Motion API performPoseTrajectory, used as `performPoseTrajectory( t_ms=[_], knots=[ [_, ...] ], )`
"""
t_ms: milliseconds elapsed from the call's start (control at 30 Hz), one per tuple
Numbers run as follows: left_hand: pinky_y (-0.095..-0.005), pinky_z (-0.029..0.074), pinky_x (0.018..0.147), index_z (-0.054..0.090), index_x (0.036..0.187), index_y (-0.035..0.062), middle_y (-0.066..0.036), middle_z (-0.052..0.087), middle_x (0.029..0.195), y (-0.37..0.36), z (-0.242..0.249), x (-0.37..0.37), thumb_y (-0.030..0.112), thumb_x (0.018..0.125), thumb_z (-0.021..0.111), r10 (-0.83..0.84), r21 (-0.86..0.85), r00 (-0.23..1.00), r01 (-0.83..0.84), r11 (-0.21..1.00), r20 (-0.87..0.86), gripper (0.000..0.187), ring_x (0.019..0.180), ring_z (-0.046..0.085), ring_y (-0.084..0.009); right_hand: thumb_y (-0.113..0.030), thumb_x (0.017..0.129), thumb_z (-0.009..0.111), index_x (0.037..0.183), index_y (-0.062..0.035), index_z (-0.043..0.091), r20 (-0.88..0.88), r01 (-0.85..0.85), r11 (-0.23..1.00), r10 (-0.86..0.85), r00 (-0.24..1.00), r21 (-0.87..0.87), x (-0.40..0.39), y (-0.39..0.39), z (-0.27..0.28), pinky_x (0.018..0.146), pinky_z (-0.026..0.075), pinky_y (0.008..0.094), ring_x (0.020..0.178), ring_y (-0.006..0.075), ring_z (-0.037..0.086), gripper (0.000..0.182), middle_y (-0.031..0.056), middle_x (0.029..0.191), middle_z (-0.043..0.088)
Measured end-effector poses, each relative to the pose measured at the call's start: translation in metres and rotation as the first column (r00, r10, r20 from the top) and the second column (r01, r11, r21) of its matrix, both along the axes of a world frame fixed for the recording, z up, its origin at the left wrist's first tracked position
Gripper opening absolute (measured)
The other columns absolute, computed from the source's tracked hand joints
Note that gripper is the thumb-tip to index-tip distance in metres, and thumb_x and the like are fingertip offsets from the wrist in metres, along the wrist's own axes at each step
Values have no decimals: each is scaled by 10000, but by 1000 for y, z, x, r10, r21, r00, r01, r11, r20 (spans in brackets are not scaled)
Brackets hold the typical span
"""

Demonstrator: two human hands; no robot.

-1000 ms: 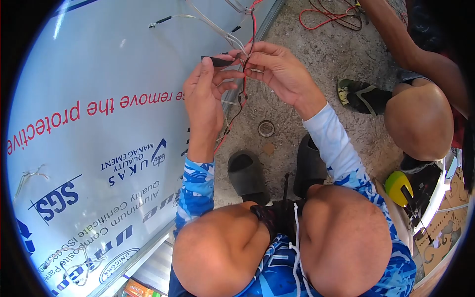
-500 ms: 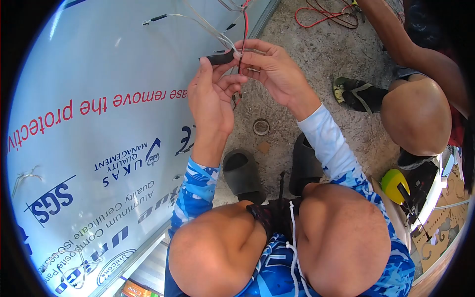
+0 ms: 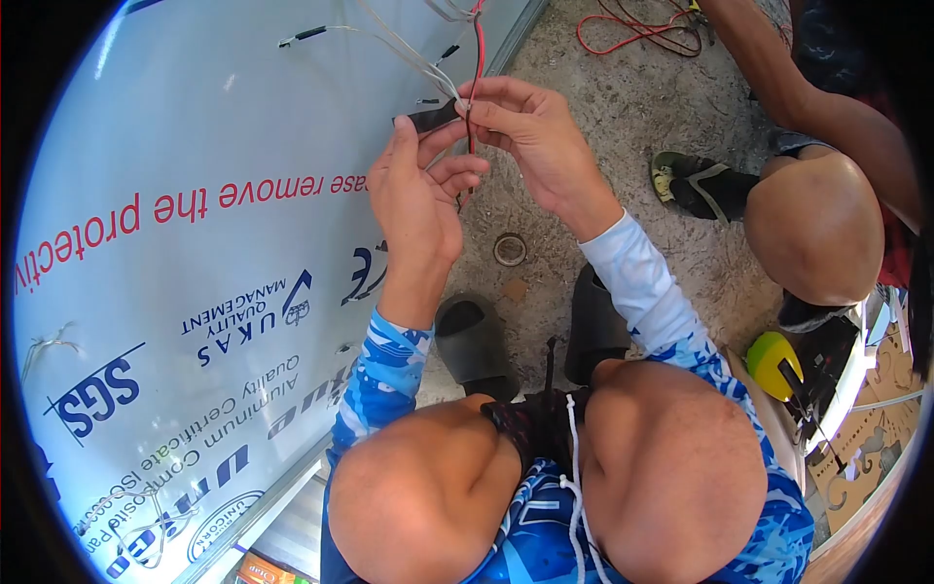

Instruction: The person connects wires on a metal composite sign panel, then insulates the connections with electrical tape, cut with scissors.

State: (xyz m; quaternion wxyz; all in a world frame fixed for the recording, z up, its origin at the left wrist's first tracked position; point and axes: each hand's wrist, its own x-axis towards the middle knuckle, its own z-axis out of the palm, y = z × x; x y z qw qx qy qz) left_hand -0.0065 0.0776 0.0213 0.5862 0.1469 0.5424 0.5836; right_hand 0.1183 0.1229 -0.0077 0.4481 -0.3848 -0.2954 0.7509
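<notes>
A short strip of black electrical tape (image 3: 428,119) is stretched between my two hands, over the panel's edge. My left hand (image 3: 418,200) pinches its left end between thumb and forefinger, the other fingers curled loosely. With thumb and forefinger, my right hand (image 3: 535,141) grips the tape's other end against the clear-coated wires (image 3: 416,56), where they meet a red-and-black wire pair (image 3: 480,54). That pair hangs down past my fingers. The joint itself is mostly hidden by my right fingertips.
A white printed panel (image 3: 195,127) fills the left side, with black-wrapped wire ends (image 3: 310,33) above it. On the concrete floor lies a tape roll (image 3: 510,249). At right are another person's knee (image 3: 815,232) and sandalled foot, red wire (image 3: 623,44) and a yellow-green object (image 3: 775,366).
The tape strip has gone from curved to straighter and flatter between my hands. My right fingers have shifted slightly at the wires, and the left hand keeps its hold.
</notes>
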Motion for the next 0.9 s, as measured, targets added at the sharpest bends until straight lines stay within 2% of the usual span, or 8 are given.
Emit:
performPoseTrajectory(
  t_ms=[133, 200, 567, 767, 900],
  knots=[
    [-253, 512, 475, 557, 1123, -90, -209, 670, 960, 0, 1, 1, 326, 1021, 448, -7, 27, 1000, 7, 1000, 17, 441, 607, 667, -235, -79, 867, 654, 1057, 32, 672, 34, 76, 994, -79, 996, 84, -3, -3, 1, 679, 484, 227, 733, 91, 600, 222, 60, 863, 689],
    [-248, 518, 516, 534, 1156, -88, -215, 653, 1041, -1, 2, 1, 338, 1031, 425, -68, 58, 997, 67, 996, 25, 456, 660, 668, -220, -73, 868, 641, 1056, 40, 668, 48, 95, 991, -99, 994, 92, -4, -5, 5, 675, 488, 229, 730, 94, 604, 221, 64, 853, 684],
    [-261, 484, 528, 542, 1154, -79, -175, 645, 1030, 2, 4, -2, 404, 1032, 398, -169, 20, 980, 168, 986, 108, 518, 668, 630, -203, -43, 874, 597, 1022, 63, 643, 58, 162, 979, -170, 984, 121, -4, -8, 11, 601, 541, 258, 696, 95, 603, 188, 64, 809, 647],
    [-250, 478, 511, 544, 1146, -76, -172, 631, 1041, 1, 7, 5, 412, 1027, 410, -212, 43, 974, 209, 977, 80, 520, 645, 605, -186, -43, 895, 594, 1061, 58, 553, 10, 288, 952, -290, 957, 101, -7, -16, 11, 574, 570, 278, 691, 115, 598, 199, 96, 911, 615],
    [-254, 473, 534, 580, 1147, -53, -143, 643, 1016, 0, 8, 6, 448, 1020, 407, -241, 53, 970, 240, 969, 18, 545, 655, 609, -166, -46, 899, 611, 1063, 44, 504, 39, 338, 927, -348, 937, 162, -7, -18, 11, 567, 566, 265, 720, 111, 589, 215, 88, 937, 574]
  ],
)
